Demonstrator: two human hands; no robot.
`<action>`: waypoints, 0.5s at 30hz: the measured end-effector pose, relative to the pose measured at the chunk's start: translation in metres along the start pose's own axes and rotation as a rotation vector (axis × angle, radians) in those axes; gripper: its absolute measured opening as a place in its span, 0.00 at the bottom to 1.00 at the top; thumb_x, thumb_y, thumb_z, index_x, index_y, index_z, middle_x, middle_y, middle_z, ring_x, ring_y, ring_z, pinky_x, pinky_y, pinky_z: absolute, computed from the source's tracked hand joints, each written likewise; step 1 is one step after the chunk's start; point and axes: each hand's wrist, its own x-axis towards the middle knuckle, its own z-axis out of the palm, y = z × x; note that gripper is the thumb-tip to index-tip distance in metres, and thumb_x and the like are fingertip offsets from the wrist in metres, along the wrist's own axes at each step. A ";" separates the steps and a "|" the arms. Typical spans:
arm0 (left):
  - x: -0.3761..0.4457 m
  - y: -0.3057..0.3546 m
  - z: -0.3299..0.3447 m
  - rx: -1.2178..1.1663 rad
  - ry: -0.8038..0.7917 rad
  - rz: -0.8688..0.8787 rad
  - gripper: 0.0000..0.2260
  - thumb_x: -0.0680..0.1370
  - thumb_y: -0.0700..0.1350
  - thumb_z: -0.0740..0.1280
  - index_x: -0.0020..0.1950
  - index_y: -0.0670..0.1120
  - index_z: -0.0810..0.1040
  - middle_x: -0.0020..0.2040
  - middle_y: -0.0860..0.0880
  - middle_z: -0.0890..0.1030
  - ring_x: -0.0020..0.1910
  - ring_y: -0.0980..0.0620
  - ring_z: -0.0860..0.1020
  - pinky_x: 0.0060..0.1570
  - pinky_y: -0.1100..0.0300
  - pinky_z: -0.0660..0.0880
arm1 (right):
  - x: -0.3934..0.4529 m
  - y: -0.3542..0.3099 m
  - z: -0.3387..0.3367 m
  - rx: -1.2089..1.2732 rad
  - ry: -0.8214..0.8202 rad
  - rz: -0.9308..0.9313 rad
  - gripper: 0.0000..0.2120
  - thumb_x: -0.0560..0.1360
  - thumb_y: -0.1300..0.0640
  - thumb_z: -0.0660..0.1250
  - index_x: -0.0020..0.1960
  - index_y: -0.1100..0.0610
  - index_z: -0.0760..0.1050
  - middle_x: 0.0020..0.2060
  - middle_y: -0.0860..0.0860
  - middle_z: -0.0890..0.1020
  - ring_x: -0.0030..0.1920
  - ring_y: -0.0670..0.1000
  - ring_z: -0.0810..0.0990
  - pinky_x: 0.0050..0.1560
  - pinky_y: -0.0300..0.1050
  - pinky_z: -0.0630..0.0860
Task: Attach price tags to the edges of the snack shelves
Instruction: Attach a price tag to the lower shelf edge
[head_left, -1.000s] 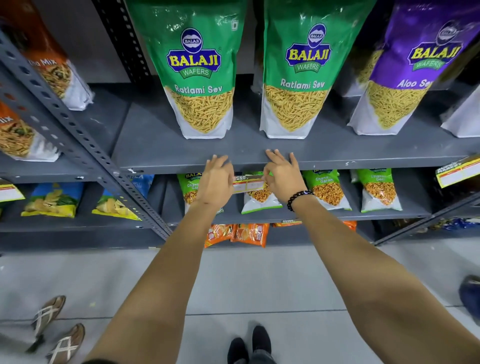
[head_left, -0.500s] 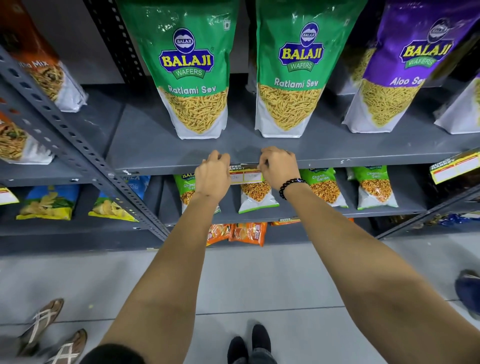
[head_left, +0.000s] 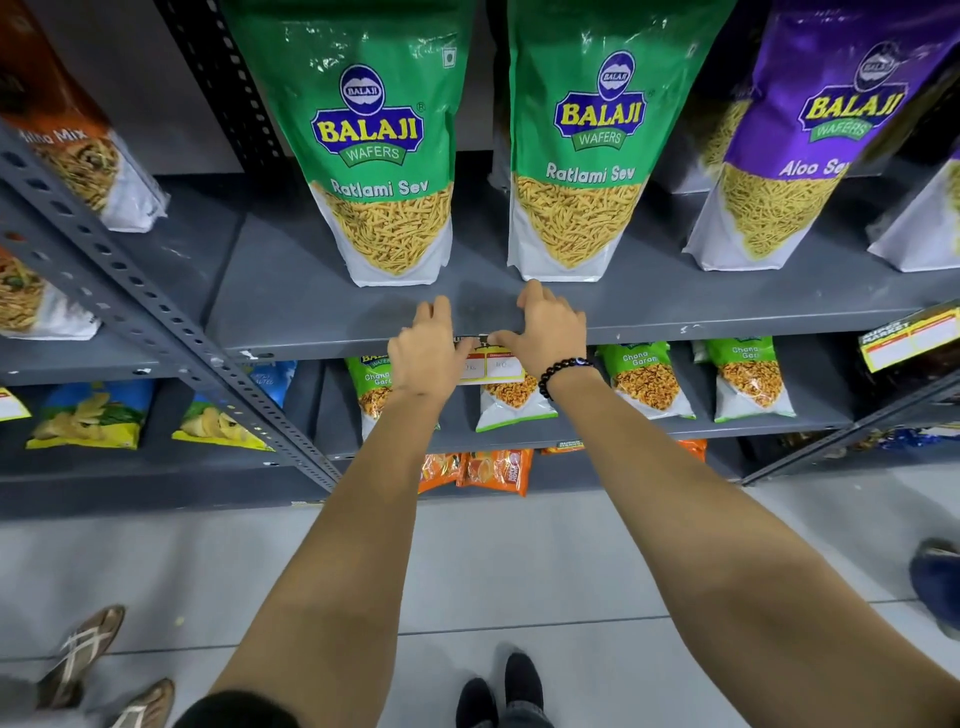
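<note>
A small yellow and white price tag (head_left: 491, 365) lies against the front edge of the grey snack shelf (head_left: 727, 325). My left hand (head_left: 426, 345) grips the tag's left end, fingers resting on the shelf top. My right hand (head_left: 545, 327), with a black bead bracelet at the wrist, presses the tag's right end, thumb on its upper edge. Both hands partly cover the tag. Two green Ratlami Sev bags (head_left: 384, 156) stand on the shelf just behind my hands.
A purple Aloo Sev bag (head_left: 810, 140) stands at right. Another price tag (head_left: 909, 338) hangs on the shelf edge at far right. A perforated grey upright (head_left: 156, 317) runs diagonally at left. Small snack packs (head_left: 649, 379) fill the lower shelf. Another person's sandalled feet (head_left: 88, 660) stand at lower left.
Both hands have risen with the tag from below the shelf edge up onto it. The fingers now lie over the shelf top and the tag sits against the edge.
</note>
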 end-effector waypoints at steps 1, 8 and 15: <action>0.001 0.001 0.001 0.005 0.004 -0.004 0.18 0.76 0.52 0.67 0.59 0.42 0.68 0.56 0.41 0.76 0.47 0.34 0.80 0.43 0.46 0.77 | 0.000 0.000 0.001 -0.016 0.009 -0.001 0.22 0.68 0.47 0.73 0.52 0.60 0.68 0.50 0.57 0.80 0.51 0.60 0.77 0.52 0.55 0.71; 0.000 0.007 0.002 -0.058 0.006 -0.051 0.18 0.74 0.51 0.69 0.58 0.43 0.70 0.56 0.41 0.76 0.49 0.34 0.79 0.45 0.45 0.77 | -0.008 0.000 -0.001 -0.048 -0.039 -0.027 0.21 0.71 0.51 0.70 0.56 0.61 0.67 0.53 0.59 0.79 0.55 0.62 0.77 0.62 0.58 0.70; -0.017 0.038 0.012 0.047 -0.009 0.113 0.29 0.75 0.52 0.68 0.70 0.40 0.63 0.69 0.39 0.70 0.72 0.41 0.64 0.73 0.46 0.58 | -0.037 0.063 -0.051 -0.024 -0.160 -0.113 0.28 0.76 0.61 0.63 0.73 0.60 0.56 0.71 0.61 0.67 0.73 0.58 0.62 0.71 0.56 0.65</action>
